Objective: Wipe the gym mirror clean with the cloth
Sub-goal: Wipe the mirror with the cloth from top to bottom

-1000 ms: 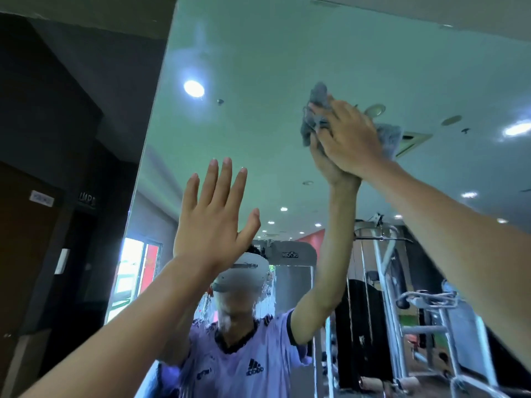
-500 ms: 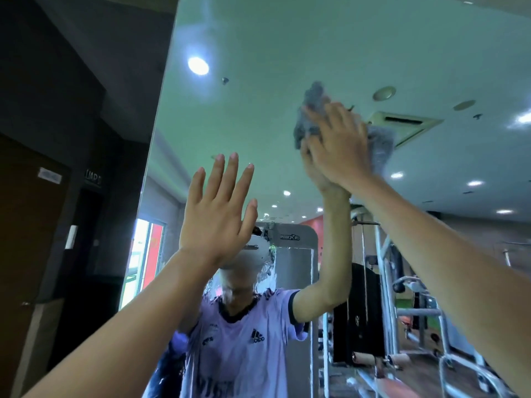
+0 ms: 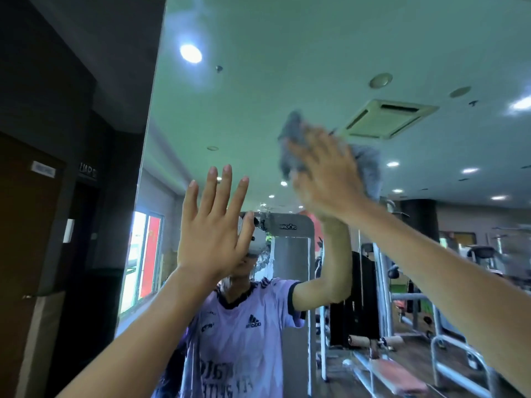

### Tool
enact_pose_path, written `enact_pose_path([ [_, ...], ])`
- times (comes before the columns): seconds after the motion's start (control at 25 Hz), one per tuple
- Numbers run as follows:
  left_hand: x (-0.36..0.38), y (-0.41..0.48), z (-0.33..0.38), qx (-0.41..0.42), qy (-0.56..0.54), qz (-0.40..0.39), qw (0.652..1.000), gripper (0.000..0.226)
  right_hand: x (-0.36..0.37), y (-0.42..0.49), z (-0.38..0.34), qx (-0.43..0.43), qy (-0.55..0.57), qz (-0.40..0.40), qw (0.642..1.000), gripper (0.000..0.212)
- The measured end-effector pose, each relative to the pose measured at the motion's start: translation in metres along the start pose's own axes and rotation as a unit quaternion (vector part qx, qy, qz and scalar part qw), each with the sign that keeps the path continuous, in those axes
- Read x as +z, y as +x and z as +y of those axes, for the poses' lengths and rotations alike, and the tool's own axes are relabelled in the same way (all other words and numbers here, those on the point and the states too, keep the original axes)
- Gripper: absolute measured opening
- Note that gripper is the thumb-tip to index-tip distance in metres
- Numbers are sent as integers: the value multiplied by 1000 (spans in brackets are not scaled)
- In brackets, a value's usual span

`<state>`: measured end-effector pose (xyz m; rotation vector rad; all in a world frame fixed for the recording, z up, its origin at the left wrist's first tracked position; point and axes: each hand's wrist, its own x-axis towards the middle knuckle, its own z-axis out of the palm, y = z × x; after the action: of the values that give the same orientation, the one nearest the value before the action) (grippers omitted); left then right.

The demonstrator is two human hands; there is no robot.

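The large gym mirror (image 3: 287, 53) fills the wall ahead and reflects the ceiling, the machines and me. My right hand (image 3: 326, 173) presses a grey cloth (image 3: 370, 168) flat against the glass with straight fingers; the hand is blurred by motion. The cloth sticks out above the fingertips and to the right of the palm. My left hand (image 3: 214, 222) is raised with straight, spread fingers at the glass, lower and to the left of the cloth. Wet streaks (image 3: 265, 262) show on the mirror just right of my left hand.
The mirror's left edge (image 3: 149, 168) meets a dark wall with a brown door (image 3: 26, 239). In the reflection stand a weight machine (image 3: 290, 254) and other gym equipment (image 3: 402, 326) to the right.
My right hand and the cloth have slid down the mirror. The view has tilted down, showing more of the gym floor in the reflection. My left hand stays flat at the glass.
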<state>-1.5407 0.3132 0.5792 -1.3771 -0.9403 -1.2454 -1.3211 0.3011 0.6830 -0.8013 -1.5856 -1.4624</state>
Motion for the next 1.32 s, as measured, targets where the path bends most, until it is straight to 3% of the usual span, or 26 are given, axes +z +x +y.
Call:
enact_pose_path([
  [0.08,0,1,-2,-1,-2,0,1000,59,-1,-34,0,-271,11,-55,961,51],
  [0.12,0,0,-2,-3,-4,-1,1000,59,-7,-40,19,-355,-1,-73,932,48],
  [0.16,1,-2,-1,-6,-6,-3,1000,59,-11,-36,42,-373,-26,-74,925,49],
  [0.2,0,-4,0,-8,-4,-4,1000,59,-12,-25,60,-323,-42,-61,944,51],
  [0.28,-1,-3,3,-7,-3,-2,1000,59,-13,0,62,-79,-34,-1,996,53],
  [0.32,-1,-3,3,-5,-3,-1,1000,59,-7,8,45,38,-27,31,998,54],
  [0.36,-1,-3,1,-4,-6,1,1000,58,-1,10,21,96,-22,45,994,55],
  [0.4,-1,-4,0,-2,-7,3,1000,58,4,3,1,74,-15,43,996,57],
  [0.48,0,-9,-3,5,-6,12,1000,56,10,-34,-13,-189,23,-16,982,57],
  [0.52,0,-13,-3,6,-5,16,1000,56,4,-50,-4,-331,30,-56,942,57],
  [0.56,-1,-17,-3,5,-5,18,1000,56,-3,-56,15,-414,21,-74,907,57],
  [0.6,-1,-21,-2,2,-4,19,1000,56,-6,-52,35,-429,-7,-76,900,55],
  [0.64,-1,-24,-1,0,-5,20,1000,56,-7,-42,47,-370,-23,-66,926,52],
  [0.72,-2,-24,0,3,-8,19,1000,56,-10,-24,36,-115,-14,-11,993,53],
  [0.76,-2,-23,-1,4,-9,19,1000,56,-5,-22,15,-2,-5,12,1000,55],
  [0.8,-1,-23,-2,5,-9,19,1000,57,0,-26,-10,45,3,25,999,57],
  [0.84,-1,-24,-3,5,-8,21,1000,57,3,-38,-29,9,18,18,1000,58],
  [0.88,-1,-26,-4,5,-9,24,1000,56,8,-57,-37,-103,32,0,994,59],
  [0.96,-1,-31,-4,5,-15,28,999,56,0,-96,-20,-347,45,-54,935,55],
  [1.0,-1,-33,-3,5,-16,26,1000,56,-5,-103,2,-390,27,-63,918,54],
  [1.04,-1,-35,-3,4,-15,27,1000,57,-7,-101,20,-366,-1,-62,929,53],
  [1.12,-1,-37,0,4,-10,30,999,57,-10,-78,27,-126,-22,-20,992,53],
  [1.16,-1,-38,1,4,-8,30,1000,57,-9,-68,11,5,-17,12,1000,54],
  [1.2,-1,-41,1,4,-6,29,1000,56,-4,-62,-12,82,-11,23,996,55],
  [1.24,-2,-47,0,4,-6,25,1000,56,-1,-66,-35,89,-3,24,996,56],
  [1.32,-6,-62,-1,6,-14,11,1000,56,6,-101,-54,-98,36,-5,995,52],
])
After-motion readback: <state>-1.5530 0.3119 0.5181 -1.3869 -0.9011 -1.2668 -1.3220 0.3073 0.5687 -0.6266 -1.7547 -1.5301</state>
